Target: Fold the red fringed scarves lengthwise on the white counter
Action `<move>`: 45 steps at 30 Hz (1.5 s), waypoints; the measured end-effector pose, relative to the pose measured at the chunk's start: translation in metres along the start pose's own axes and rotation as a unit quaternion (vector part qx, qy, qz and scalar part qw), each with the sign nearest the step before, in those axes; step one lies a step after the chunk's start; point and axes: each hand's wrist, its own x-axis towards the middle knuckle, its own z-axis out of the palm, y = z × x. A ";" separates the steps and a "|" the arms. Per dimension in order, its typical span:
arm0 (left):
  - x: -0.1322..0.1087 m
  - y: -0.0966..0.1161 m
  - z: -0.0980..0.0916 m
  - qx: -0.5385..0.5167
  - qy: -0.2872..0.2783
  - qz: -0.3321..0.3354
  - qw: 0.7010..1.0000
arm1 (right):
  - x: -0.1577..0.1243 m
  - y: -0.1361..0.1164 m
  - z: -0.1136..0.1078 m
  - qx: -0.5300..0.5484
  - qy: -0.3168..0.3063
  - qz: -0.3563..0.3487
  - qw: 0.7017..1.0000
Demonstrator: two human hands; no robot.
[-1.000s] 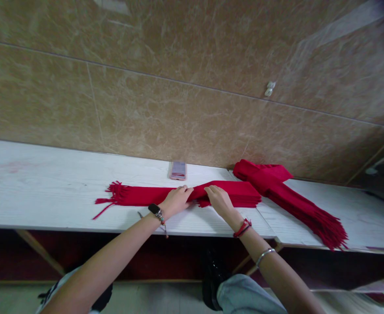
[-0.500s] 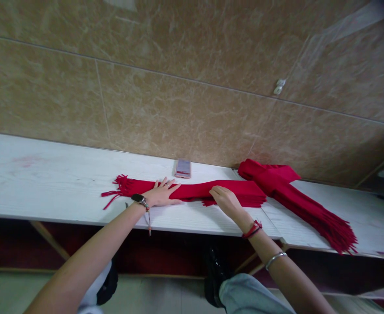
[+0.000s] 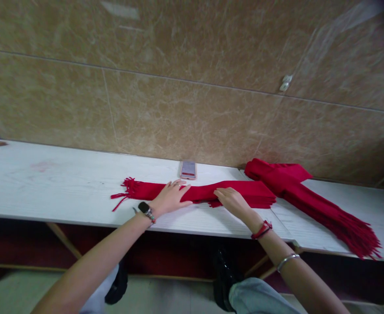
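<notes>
A folded red scarf (image 3: 205,192) lies lengthwise on the white shelf top, its loose fringe at the left end and a thicker folded part at the right. My left hand (image 3: 170,198) rests on the scarf's left half with fingers spread; it wears a ring, and a dark watch sits on the wrist. Toward the thicker part, my right hand (image 3: 233,201) has its fingers pressed together on the scarf's near edge; the thumb is hidden beneath. Beyond the right hand, a second stack of red scarves (image 3: 296,192) lies bent over, with its fringe pointing toward the right front.
A phone (image 3: 188,170) lies against the tiled wall (image 3: 179,117) behind the scarf. The white shelf top (image 3: 64,183) is narrow, with dark red open compartments (image 3: 166,253) under its front edge. A small white fitting (image 3: 286,83) is on the wall.
The camera view has shifted, so everything appears a little farther right. My left hand's fingers look less flat and slightly raised; the right hand keeps its place on the scarf.
</notes>
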 end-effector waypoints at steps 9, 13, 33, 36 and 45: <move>0.061 0.067 0.016 -0.029 -0.010 -0.072 0.997 | 0.002 0.013 -0.005 0.014 0.047 0.016 0.999; 0.058 0.054 0.019 -0.048 -0.037 0.022 0.998 | -0.004 0.015 -0.001 0.008 0.032 -0.024 0.999; -0.076 -0.095 -0.012 0.076 -0.176 -0.075 0.979 | -0.014 0.014 0.003 -0.028 -0.010 -0.080 0.996; -0.092 -0.101 -0.026 0.089 -0.197 -0.116 0.969 | -0.012 0.010 0.001 -0.034 -0.017 -0.076 0.996; -0.049 -0.081 -0.030 0.023 -0.108 -0.066 0.992 | 0.033 -0.044 0.001 0.063 -0.020 -0.093 0.993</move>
